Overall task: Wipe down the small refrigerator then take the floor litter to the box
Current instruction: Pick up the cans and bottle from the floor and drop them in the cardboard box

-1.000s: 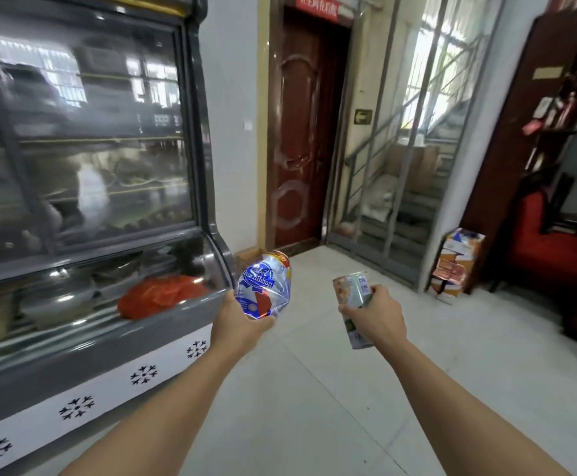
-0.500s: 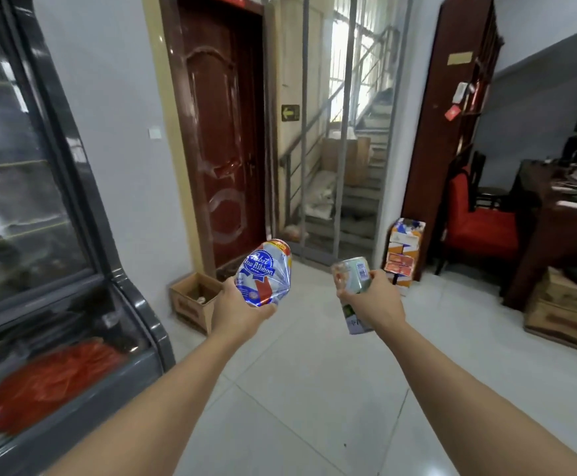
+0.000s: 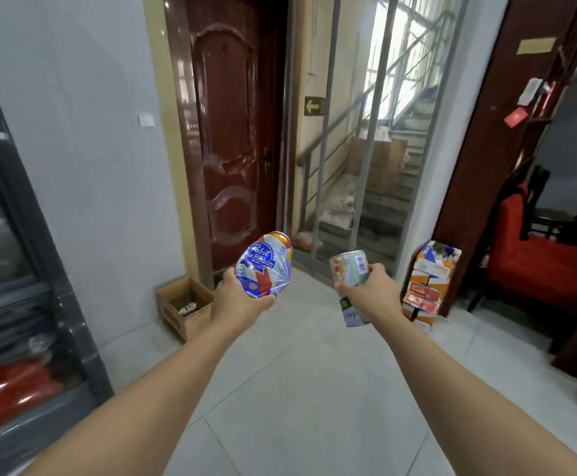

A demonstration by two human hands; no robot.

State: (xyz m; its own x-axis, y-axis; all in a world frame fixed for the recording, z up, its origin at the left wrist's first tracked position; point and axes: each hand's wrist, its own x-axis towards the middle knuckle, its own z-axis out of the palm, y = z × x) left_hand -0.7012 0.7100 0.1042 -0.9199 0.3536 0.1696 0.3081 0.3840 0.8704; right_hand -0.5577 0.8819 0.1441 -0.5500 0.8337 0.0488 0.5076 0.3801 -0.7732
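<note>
Since the earlier frames the view has swung rightward: the fridge (image 3: 22, 286) has slid to the left edge of the frame, and the box (image 3: 186, 309) against the wall now shows at lower left of centre, nearer than before. Both arms stay stretched forward with the same litter in the hands.

Crushed and blue-white-red, the beer can (image 3: 264, 266) sits in the left hand (image 3: 239, 300). Fingers curl under its lower end with the thumb on the left side, so most of the can stands out above and to the right of the grip, tilted toward the upper right. It is just right of and above the box, in the air.

Right of it, the second can (image 3: 350, 286), pale with a barcode near its top, is held by the right hand (image 3: 373, 293). That hand wraps round the can's middle from the right; the top end shows above the fingers and the bottom end pokes out below the hand. The two cans are near each other but apart.

Inside the open cardboard box some small pale scraps lie at the bottom. Behind it stands a dark red door (image 3: 232, 132), with a glass partition and stairs to its right. At right of the frame a stack of cartons (image 3: 428, 283) leans by a wooden cabinet, and a red chair (image 3: 537, 259) stands beyond. Pale tiles (image 3: 297, 389) cover the floor.
</note>
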